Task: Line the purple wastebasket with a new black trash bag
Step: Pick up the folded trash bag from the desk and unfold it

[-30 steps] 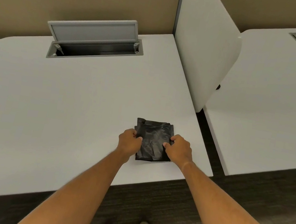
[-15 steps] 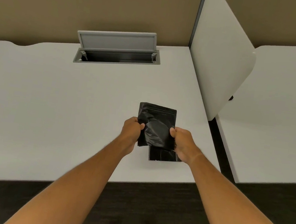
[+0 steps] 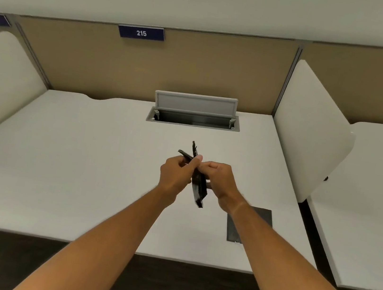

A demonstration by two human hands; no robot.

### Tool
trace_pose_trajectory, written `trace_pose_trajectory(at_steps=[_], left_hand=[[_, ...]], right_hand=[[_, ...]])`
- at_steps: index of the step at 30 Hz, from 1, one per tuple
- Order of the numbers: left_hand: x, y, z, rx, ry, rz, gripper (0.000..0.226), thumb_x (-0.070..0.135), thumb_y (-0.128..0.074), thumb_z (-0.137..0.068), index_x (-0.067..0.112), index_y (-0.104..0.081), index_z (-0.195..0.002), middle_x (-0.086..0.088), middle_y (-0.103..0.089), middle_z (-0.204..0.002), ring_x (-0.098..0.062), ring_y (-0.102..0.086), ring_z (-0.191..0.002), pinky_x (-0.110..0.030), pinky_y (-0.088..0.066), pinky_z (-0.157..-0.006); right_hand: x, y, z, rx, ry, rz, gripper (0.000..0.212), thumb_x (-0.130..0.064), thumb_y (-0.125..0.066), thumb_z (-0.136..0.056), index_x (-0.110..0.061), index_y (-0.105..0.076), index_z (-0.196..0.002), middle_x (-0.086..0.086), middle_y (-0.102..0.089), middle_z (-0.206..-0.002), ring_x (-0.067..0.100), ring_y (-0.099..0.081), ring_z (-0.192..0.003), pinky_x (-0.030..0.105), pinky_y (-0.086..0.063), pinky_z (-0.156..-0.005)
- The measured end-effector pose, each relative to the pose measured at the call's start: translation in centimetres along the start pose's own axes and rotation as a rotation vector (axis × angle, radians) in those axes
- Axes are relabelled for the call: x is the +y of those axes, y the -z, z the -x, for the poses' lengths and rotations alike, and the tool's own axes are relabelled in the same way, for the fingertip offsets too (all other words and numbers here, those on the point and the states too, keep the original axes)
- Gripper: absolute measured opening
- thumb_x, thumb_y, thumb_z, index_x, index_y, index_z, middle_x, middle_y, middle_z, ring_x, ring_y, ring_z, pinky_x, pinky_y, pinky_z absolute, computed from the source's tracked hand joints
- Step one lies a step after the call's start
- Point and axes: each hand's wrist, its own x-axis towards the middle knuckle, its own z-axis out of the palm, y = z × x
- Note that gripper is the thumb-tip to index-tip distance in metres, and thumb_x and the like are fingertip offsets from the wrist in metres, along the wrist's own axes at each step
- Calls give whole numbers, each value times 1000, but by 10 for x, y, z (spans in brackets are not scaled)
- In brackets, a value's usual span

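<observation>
A folded black trash bag point(image 3: 198, 188) is held edge-on in the air above the white desk point(image 3: 83, 166). My left hand point(image 3: 176, 173) pinches its upper left part and my right hand point(image 3: 220, 180) grips it from the right, the two hands close together. A second folded black bag point(image 3: 251, 226) lies flat on the desk near the front right, partly behind my right forearm. The purple wastebasket is not in view.
An open grey cable hatch point(image 3: 194, 113) sits at the back of the desk. White side dividers stand at the left point(image 3: 1, 81) and right point(image 3: 308, 137). A tan back panel carries a sign reading 215 point(image 3: 141, 32). Dark floor lies below the desk's front edge.
Both hands lifted the top folded bag off the desk and turned it on edge. One folded bag stayed on the desk. My view tilted upward, and my feet dropped out of view.
</observation>
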Motion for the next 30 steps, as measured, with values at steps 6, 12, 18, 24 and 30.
trace_pose_trajectory(at_steps=[6, 12, 18, 24, 30], left_hand=[[-5, 65, 1, 9, -6, 104, 23, 25, -54, -96, 12, -71, -89, -13, -73, -96, -29, -71, -89, -34, -60, -71], [-8, 134, 4, -65, 88, 260, 18, 20, -52, -97, 16, -68, -93, -12, -72, -98, -28, -72, -85, -31, -59, -65], [-14, 179, -2, -38, 64, 223, 19, 16, -54, -94, 5, -66, -86, -14, -71, -93, -29, -71, -83, -31, -58, -59], [-32, 225, -24, 138, 32, -20, 36, 25, -51, -95, -5, -64, -81, -15, -64, -79, -24, -60, -71, -36, -53, -64], [-52, 252, -41, 300, 98, -122, 26, 19, -54, -94, 3, -63, -75, -10, -61, -74, -28, -60, -72, -28, -47, -57]], right_hand=[[-19, -67, 15, 83, 68, 54, 23, -28, -73, -84, -9, -68, -96, 10, -73, -95, 25, -71, -89, 37, -60, -77], [-27, -133, 26, 114, 24, 118, 57, -24, -75, -82, -7, -50, -130, 15, -70, -111, 31, -68, -101, 46, -53, -93], [-32, -172, 28, 174, 60, 152, 7, -9, -66, -86, -7, -70, -81, 7, -71, -80, 22, -68, -78, 26, -53, -66], [-42, -143, 20, 273, -13, 47, 10, -5, -66, -84, 4, -71, -82, 16, -70, -79, 23, -66, -74, 37, -57, -72], [-55, -103, 12, 317, -29, 18, 8, -7, -66, -87, -1, -71, -86, 17, -72, -87, 29, -67, -79, 35, -57, -69]])
